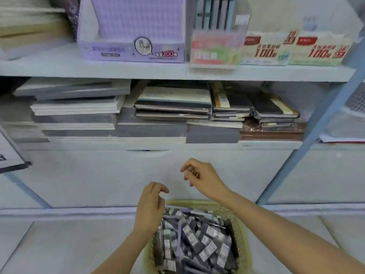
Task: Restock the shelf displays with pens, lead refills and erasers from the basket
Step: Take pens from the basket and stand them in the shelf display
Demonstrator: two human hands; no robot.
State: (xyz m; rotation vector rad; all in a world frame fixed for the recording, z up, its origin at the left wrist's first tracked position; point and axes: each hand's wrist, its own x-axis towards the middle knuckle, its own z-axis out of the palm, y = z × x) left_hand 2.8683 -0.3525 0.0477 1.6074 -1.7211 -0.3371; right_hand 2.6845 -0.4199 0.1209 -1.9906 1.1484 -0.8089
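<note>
White shelving fills the view, blue upright post at right. Top shelf, left to right: stacked paper, purple display box with checked pads, clear holder with dark slim items standing upright, 2 red-and-green printed display boxes. Lower shelf: flat stacks of grey and white notebooks at left, dark-covered notebooks in the middle, wrapped dark and brown ones at right. Below is a plain white cabinet front.

Left hand hovers over the left rim of the basket, fingers loosely curled, released, nothing in them. Basket is yellow-green woven plastic, bottom centre, on a pale floor or ledge; cannot tell which. It is packed with small dark packets with white barcode labels, plus a lilac-edged pouch near the left side; blur hides whether they are pens, refills or erasers. Right hand is higher, above the basket's far rim and in front of the cabinet, fingertips pinched together; cannot tell if they grip anything. Hands are near but apart.
</note>
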